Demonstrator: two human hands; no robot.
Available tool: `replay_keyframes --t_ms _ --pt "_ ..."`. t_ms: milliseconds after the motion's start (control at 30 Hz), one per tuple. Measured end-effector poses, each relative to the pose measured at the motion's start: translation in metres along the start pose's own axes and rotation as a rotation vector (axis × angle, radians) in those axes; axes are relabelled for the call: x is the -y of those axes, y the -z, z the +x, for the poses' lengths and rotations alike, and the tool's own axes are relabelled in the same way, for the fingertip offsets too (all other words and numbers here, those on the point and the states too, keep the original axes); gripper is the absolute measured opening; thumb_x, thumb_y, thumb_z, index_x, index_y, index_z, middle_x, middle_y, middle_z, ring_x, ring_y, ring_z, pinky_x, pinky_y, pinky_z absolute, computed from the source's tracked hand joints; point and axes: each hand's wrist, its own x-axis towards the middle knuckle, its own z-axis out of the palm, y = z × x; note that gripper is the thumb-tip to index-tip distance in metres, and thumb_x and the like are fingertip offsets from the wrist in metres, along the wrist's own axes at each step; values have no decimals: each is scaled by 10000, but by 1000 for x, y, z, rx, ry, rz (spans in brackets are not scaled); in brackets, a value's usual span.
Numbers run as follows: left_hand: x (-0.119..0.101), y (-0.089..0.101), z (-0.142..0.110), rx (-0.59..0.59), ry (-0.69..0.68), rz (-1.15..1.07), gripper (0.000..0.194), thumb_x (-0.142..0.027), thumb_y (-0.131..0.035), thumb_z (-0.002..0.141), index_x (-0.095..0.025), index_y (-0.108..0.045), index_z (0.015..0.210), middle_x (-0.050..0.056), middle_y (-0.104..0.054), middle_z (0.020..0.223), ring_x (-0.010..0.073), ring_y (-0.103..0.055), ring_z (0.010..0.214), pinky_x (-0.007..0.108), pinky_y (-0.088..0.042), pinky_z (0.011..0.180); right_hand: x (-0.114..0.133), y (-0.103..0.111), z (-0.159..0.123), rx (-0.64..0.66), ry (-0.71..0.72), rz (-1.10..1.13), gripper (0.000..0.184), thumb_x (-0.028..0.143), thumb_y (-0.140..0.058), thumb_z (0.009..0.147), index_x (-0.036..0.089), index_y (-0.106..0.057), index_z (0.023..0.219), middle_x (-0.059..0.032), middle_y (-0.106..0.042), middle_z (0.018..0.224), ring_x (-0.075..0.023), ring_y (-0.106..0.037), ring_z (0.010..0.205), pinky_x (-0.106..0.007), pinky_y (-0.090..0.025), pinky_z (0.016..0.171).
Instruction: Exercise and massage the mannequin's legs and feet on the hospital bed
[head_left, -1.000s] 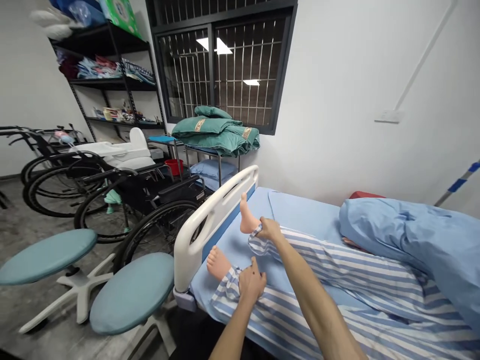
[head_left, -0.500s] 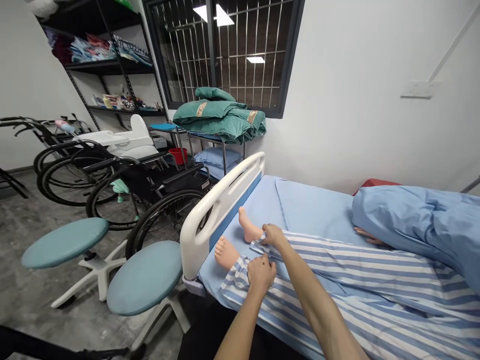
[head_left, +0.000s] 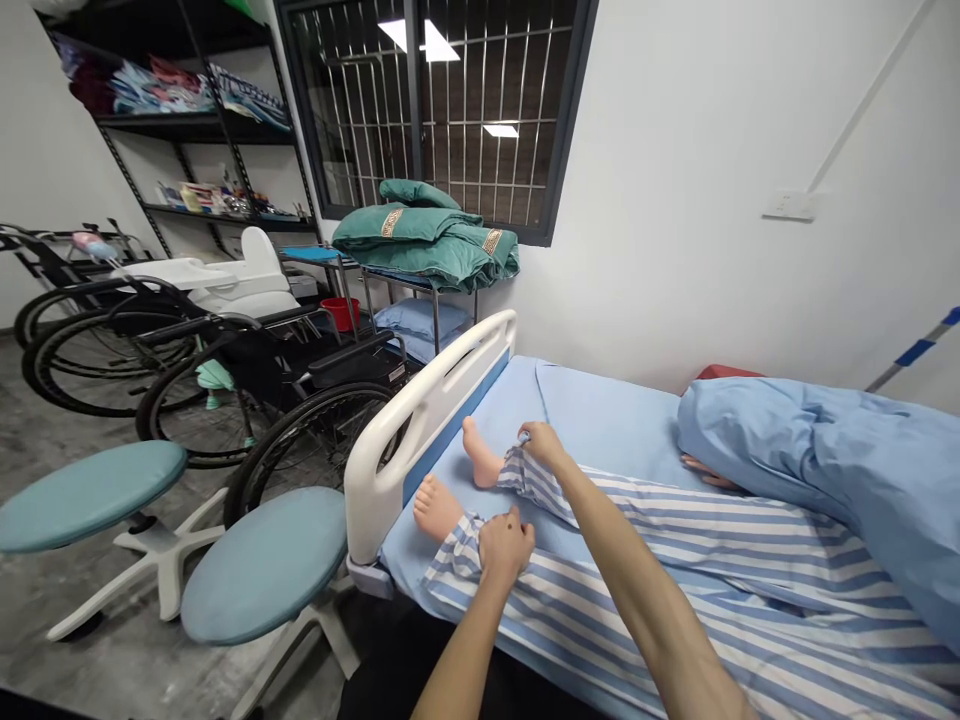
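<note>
White bed rail (head_left: 420,425) at the left; the left hand (head_left: 506,547) is clamped on the near striped trouser cuff (head_left: 459,548), right by the care mannequin's bare foot (head_left: 437,507); the right hand (head_left: 544,445), well apart, pinches the far cuff (head_left: 521,470) above the other foot (head_left: 480,455). Both legs lie on the blue bed sheet (head_left: 600,420); a blue blanket (head_left: 810,450) covers the far end!

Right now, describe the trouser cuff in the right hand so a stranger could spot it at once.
Find the bed with the white rail. At its foot lie two striped trouser cuffs. Pick the one farther from the rail, held by the right hand; the nearer lies under the left hand.
</note>
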Motion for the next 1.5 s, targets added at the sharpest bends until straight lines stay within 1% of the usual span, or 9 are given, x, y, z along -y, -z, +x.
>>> replay_keyframes --t_ms 400,600,733,833,967,1100,1200,1367,1500 --pt "1 -1 1 -10 0 -11 318 -295 -379 836 -168 -619 1000 103 -695 898 228 -640 852 311 -421 723 9 44 12 -86 40 13 337 91 -488 713 237 -674 953 -23 -684 968 -181 -583 932 -228 -381 708" --pt "1 -3 1 -7 0 -12 333 -300 -379 834 -168 -624 1016 107 -693 910 228 -638 854 313 -421 724 8 35 16 98 70 73 237 230 -625 712 218 -676 943 -12 -686 920 -162 -608 854 -209 -401 674" --pt "2 -4 2 -22 -12 -19 351 -303 -371 833 -176 -621 1044 107 -693 905 236 -638 850 325 -424 726 2 34 20 217 64 127 478 336 -752 610 224 -630 1058 -10 -682 992 -156 -621 835 -202 -421 664" --pt "2 -4 1 -33 -5 -22 353 -319 -375 834 -182 -619 1050 103 -693 899 235 -638 851 321 -423 727 -7 34 18 214 -3 162 486 353 -700 684 207 -577 1131 -29 -668 1047 -155 -621 878 -210 -426 688" --pt "1 -2 0 -26 -8 -17 346 -315 -373 834 -182 -618 1039 99 -693 890 234 -639 842 319 -423 722 -11 14 3 225 -40 119 403 334 -652 734 204 -587 1111 -41 -672 1045 -174 -619 933 -237 -423 749" --pt "1 -2 1 -32 -18 -3 347 -310 -377 832 -177 -611 1050 102 -693 892 236 -639 849 319 -417 723 -3 -24 -18 283 -61 72 600 451 -706 648 240 -544 1185 -64 -642 1137 -229 -593 1036 -294 -420 822" --pt "2 -2 1 -38 -18 4 338 -312 -383 829 -176 -615 1033 97 -694 884 233 -640 846 311 -410 713 -2 -44 -27 292 -116 16 687 495 -722 591 229 -532 1197 -125 -611 1183 -307 -550 1102 -419 -375 904" --pt "1 -2 1 -33 -11 6 331 -280 -367 829 -165 -614 1018 90 -694 896 223 -638 853 304 -400 710 -11 -44 -23 365 -281 -56 799 617 -692 549 209 -509 1211 -162 -585 1209 -365 -503 1141 -545 -308 929" --pt "1 -2 0 -32 -14 3 338 -295 -366 832 -160 -605 1030 97 -693 892 232 -637 846 316 -403 710 2 -45 -19 267 -73 8 782 581 -683 591 226 -470 1255 -142 -545 1263 -339 -459 1187 -500 -315 951"
